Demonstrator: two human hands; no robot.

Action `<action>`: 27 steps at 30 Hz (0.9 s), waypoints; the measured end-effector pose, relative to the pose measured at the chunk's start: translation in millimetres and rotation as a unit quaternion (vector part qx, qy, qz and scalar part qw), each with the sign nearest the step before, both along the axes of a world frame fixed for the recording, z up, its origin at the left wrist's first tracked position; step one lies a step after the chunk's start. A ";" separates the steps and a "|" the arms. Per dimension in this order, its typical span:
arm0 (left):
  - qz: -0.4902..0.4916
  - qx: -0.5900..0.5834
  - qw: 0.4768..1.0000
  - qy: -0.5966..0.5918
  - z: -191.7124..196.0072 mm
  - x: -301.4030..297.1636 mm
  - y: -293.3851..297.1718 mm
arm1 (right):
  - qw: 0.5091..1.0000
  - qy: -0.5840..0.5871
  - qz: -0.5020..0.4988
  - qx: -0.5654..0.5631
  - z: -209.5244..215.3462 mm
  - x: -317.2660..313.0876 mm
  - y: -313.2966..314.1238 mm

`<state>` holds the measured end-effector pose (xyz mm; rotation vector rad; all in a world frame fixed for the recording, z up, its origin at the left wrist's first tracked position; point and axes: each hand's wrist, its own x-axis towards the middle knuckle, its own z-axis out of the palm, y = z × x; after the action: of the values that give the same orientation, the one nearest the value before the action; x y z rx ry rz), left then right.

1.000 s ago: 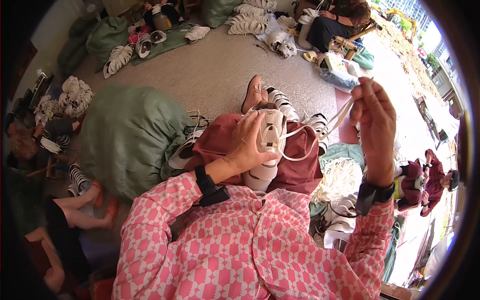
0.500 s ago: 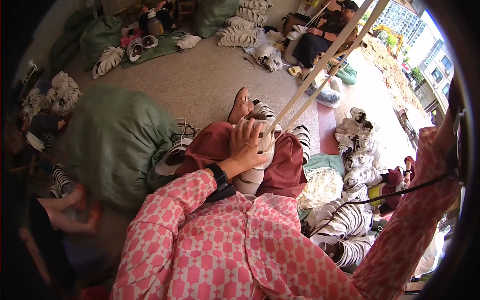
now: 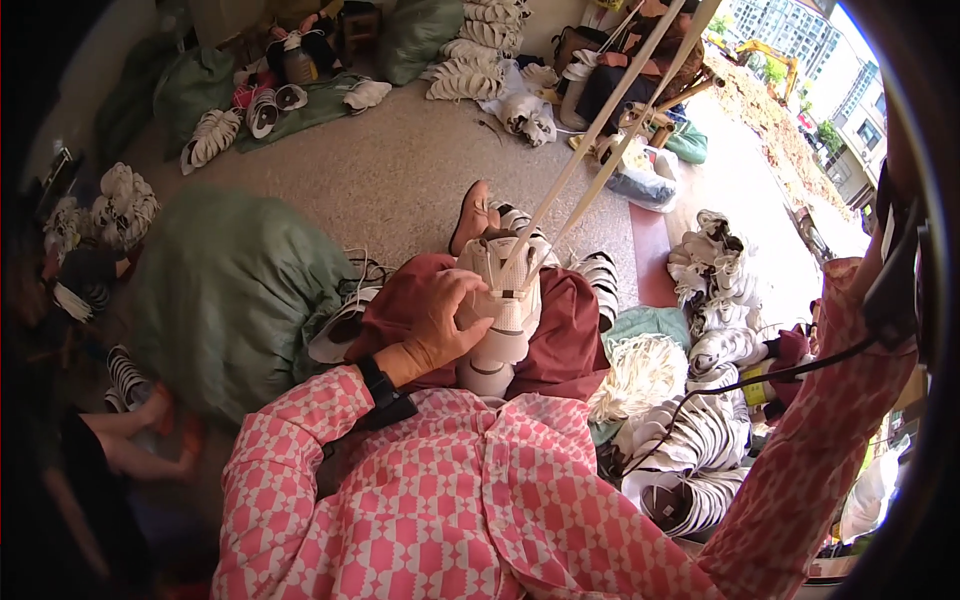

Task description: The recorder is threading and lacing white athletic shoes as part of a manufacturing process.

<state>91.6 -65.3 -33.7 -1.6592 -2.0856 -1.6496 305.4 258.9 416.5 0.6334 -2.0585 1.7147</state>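
A white shoe upper (image 3: 520, 275) sits between my knees, over a pale, rounded form (image 3: 488, 375). My left hand (image 3: 445, 318) is at the upper's left side, thumb and forefinger apart, with nothing seen between them. Two long off-white laces (image 3: 590, 165) run taut from the front of the upper to beyond the top edge. My right arm (image 3: 800, 470) is raised far out to the right. The right hand itself is lost past the dark rim, so what it holds is hidden.
Left of my knees bulges a big green sack (image 3: 235, 290). A bundle of white laces (image 3: 640, 378) and stacked shoe uppers (image 3: 690, 435) lie at my right. Other people sit at the back (image 3: 300, 40) and at far left (image 3: 130, 440). A black cable (image 3: 760, 380) crosses near my right arm.
My left hand has come off the top of the upper, back and to the left, and its fingers have spread. The laces stay taut.
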 end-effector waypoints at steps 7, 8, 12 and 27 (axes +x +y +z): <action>0.016 0.019 0.990 0.138 40.7 22.3 23.7 | 0.999 0.013 -0.016 -0.032 -12.9 23.8 18.7; 0.024 0.006 0.989 0.148 39.2 23.2 31.8 | 0.999 0.015 -0.017 -0.035 -13.8 26.8 20.6; 0.041 -0.117 0.983 0.133 31.4 20.5 56.3 | 0.998 0.020 -0.030 -0.047 -19.8 43.9 27.1; -0.142 -0.103 0.983 0.062 22.6 33.1 26.4 | 0.962 0.053 -0.184 -0.193 -103.8 70.4 88.6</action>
<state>124.7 -38.9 -11.1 -2.1517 -2.1026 -1.3831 375.9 347.5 312.6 0.1966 -1.5825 1.7410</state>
